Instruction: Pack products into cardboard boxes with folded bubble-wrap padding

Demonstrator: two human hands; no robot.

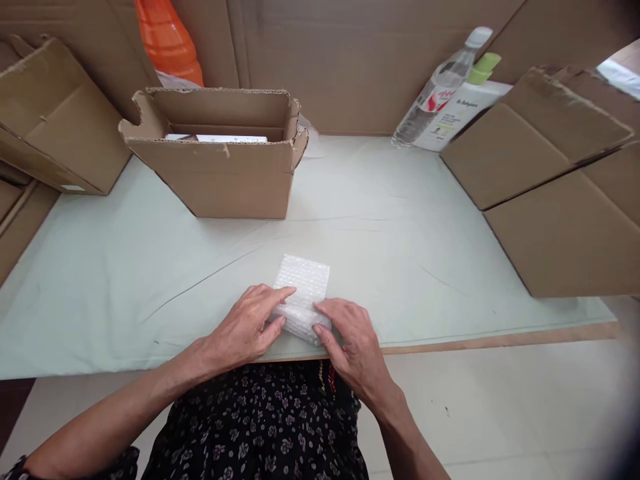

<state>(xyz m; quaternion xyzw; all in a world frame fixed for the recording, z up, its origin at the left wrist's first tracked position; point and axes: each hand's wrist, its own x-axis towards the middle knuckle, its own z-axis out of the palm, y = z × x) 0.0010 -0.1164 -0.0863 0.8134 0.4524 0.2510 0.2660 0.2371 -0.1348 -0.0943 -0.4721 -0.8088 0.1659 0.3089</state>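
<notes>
A piece of clear bubble wrap [304, 277] lies near the table's front edge, its far end flat and its near end folded over into a thick bundle. At the bundle's left end is my left hand [249, 323], with the index finger stretched across the top and the thumb against the near side. My right hand [353, 337] grips the right end between thumb and fingers. Whether anything is inside the fold cannot be made out.
An open cardboard box [240, 180] with a white item inside stands beyond my hands. More cardboard boxes [575, 220] sit at right and left [75, 120]. A clear plastic bottle [435, 97], a white bottle [463, 110] and an orange bottle [167, 43] stand at the back.
</notes>
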